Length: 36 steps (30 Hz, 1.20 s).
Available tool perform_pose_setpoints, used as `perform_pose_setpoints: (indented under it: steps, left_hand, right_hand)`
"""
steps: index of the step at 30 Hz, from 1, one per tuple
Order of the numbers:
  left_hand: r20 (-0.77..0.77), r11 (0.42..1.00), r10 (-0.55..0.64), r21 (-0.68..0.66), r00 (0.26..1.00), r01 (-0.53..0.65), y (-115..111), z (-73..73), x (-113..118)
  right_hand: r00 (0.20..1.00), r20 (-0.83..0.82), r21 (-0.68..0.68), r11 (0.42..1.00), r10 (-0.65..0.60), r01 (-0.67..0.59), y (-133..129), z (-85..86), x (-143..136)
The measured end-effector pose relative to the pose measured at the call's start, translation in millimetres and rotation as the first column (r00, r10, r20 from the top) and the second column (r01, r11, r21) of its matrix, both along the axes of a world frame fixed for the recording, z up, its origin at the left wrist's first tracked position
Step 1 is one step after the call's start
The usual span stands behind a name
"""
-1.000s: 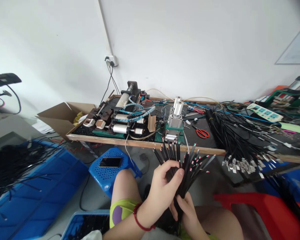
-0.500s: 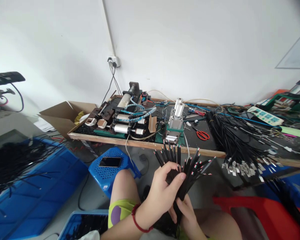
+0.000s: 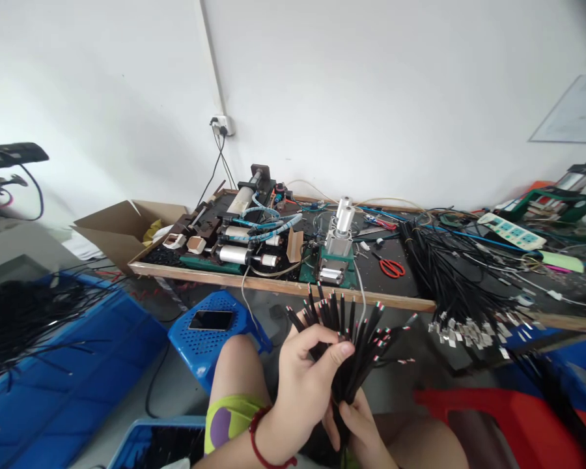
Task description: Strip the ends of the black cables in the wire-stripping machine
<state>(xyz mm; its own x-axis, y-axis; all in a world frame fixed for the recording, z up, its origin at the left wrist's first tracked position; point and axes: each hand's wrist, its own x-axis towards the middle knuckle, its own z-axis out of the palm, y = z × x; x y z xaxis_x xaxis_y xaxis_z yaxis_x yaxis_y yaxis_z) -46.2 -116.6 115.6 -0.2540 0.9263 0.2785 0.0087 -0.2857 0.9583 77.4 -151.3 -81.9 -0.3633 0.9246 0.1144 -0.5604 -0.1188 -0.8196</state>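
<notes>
A bundle of black cables (image 3: pixel 350 374) stands above my lap, its upper ends fanned out and showing small red, green and white wire tips. My left hand (image 3: pixel 305 374), with a red cord bracelet at the wrist, is closed around the left part of the bundle; its thumb and forefinger press together near the cable tops. Lower down, my right hand (image 3: pixel 362 423) grips the same bundle, thumb in front. The lower ends of the cables are mostly hidden behind my hands and lap.
Across the workbench (image 3: pixel 273 284) stand pneumatic clamps (image 3: pixel 234 254), a small press (image 3: pixel 339 241), red-handled scissors (image 3: pixel 390 268) and a tied bundle of cables with metal ends (image 3: pixel 469 326). A phone (image 3: pixel 211 320) lies on a blue stool (image 3: pixel 195 352). Blue crates (image 3: pixel 92 391) and a red stool (image 3: pixel 508 407) flank me.
Both hands and the cable bundle sit slightly further left and lower in view. The whole scene has shifted a little with the camera. My grip on the bundle looks much the same.
</notes>
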Motion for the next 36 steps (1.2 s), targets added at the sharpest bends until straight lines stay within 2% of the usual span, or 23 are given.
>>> perform_pose_setpoints:
  steps: [9,14,18,26,36]
  left_hand:
    - [-0.04,0.997,0.046,0.071,0.998,-0.043,6,9.9,-5]
    - [-0.089,0.996,-0.031,0.076,0.996,0.038,11,10.2,-5]
    - [-0.094,0.993,-0.071,0.084,0.993,0.078,10,4.6,-6]
    - [-0.017,1.0,-0.015,-0.022,1.0,0.015,12,-6.2,-6]
    - [0.037,0.993,-0.04,-0.111,0.999,0.044,14,-5.4,-9]
  right_hand:
    - [0.999,-0.008,0.06,0.997,0.051,-0.05,4,-2.5,3]
    - [1.0,-0.025,0.043,0.999,0.007,-0.006,1,6.6,0]
    - [0.998,-0.053,0.032,0.999,-0.027,0.029,-1,15.6,-5]
    - [0.997,-0.064,0.029,0.999,-0.033,0.035,3,24.2,-6]
    - [0.999,0.018,0.026,0.999,-0.034,0.034,1,11.6,1]
